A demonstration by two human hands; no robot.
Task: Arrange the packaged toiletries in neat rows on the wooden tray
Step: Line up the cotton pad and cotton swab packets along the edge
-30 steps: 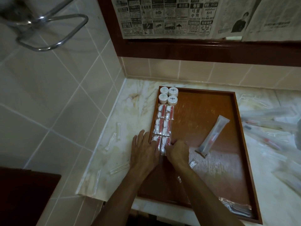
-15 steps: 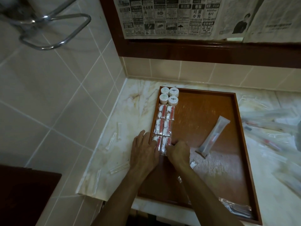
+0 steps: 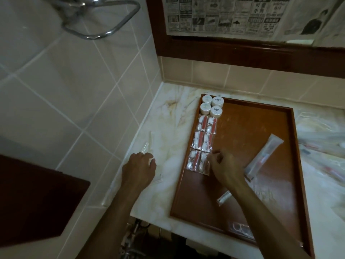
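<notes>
The wooden tray (image 3: 252, 124) lies on the marble counter. In its far left corner stand several round white jars (image 3: 211, 106). Below them run two columns of red-and-white packets (image 3: 203, 139). My right hand (image 3: 224, 169) is blurred, its curled fingers at the right edge of the nearest packet (image 3: 202, 163). My left hand (image 3: 139, 167) is off the tray on the counter, its curled fingers pinching a small white packet (image 3: 150, 161). A clear toothbrush packet (image 3: 265, 156) lies slanted on the tray to the right.
A small clear packet (image 3: 224, 198) lies under my right forearm, another (image 3: 240, 228) near the tray's front edge. Slim clear packets (image 3: 152, 137) lie on the counter by the tiled wall. Several blurred packets (image 3: 321, 146) lie right of the tray. The counter edge (image 3: 149, 219) is close.
My left hand has left the packets and moved left onto the counter. My right hand stays at the nearest packets. The view has shifted left.
</notes>
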